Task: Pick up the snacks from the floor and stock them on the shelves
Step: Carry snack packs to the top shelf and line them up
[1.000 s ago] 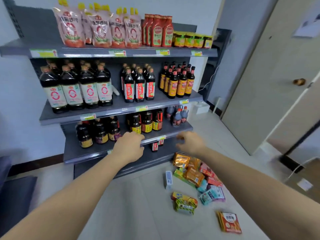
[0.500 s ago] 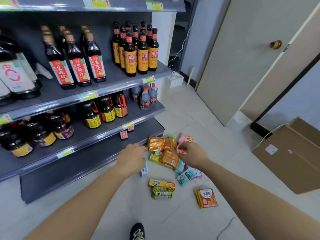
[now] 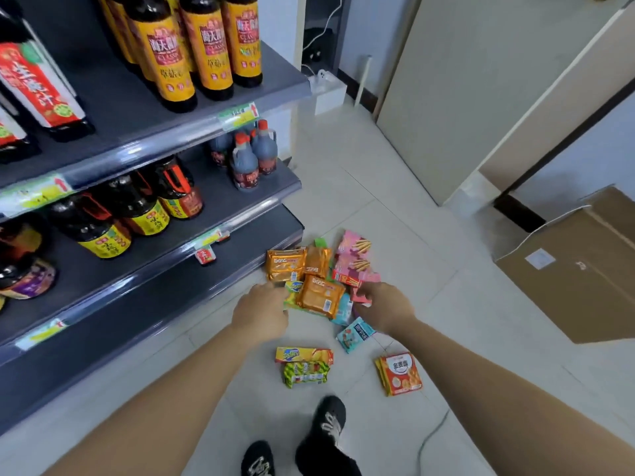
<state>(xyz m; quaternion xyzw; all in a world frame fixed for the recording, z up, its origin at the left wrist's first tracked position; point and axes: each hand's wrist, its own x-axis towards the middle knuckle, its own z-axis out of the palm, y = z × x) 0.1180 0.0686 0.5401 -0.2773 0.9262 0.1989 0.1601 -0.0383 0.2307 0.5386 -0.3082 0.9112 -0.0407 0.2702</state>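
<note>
Pinches the edge of a pink packet [image 3: 360, 298] with right fingers [image 3: 367, 291], curled round it. Right hand [image 3: 386, 305] knuckles up at the right side of the snack pile [image 3: 318, 261]. Reaches left fingers [image 3: 267, 289] to the pile's left edge, against a green-yellow packet [image 3: 292, 289]. Cannot tell whether open or gripping: hidden behind the back of the left hand [image 3: 261, 312].

Between the hands, an orange packet [image 3: 319, 296] on top, tilted. Behind it two more orange packets [image 3: 286, 264], pink stick-biscuit boxes [image 3: 354, 255] and a red box [image 3: 345, 279]. All on the floor [image 3: 395, 207], just in front of the bottom shelf [image 3: 137, 304].

Nearer the feet, apart from the pile: teal packet [image 3: 355, 333], yellow packet [image 3: 304, 354] touching a green packet [image 3: 305, 372], red-orange packet [image 3: 400, 372] off to the right. Black shoes [image 3: 326, 420] at the bottom edge, thin cable [image 3: 433, 438] beside them.

To the left, grey shelves with dark sauce bottles [image 3: 206, 46] on the upper levels, price tags [image 3: 237, 115] along the rims, small red tag [image 3: 205, 255] hanging low. To the right, cardboard box [image 3: 577, 269] on the floor, pale door [image 3: 481, 97] behind.
</note>
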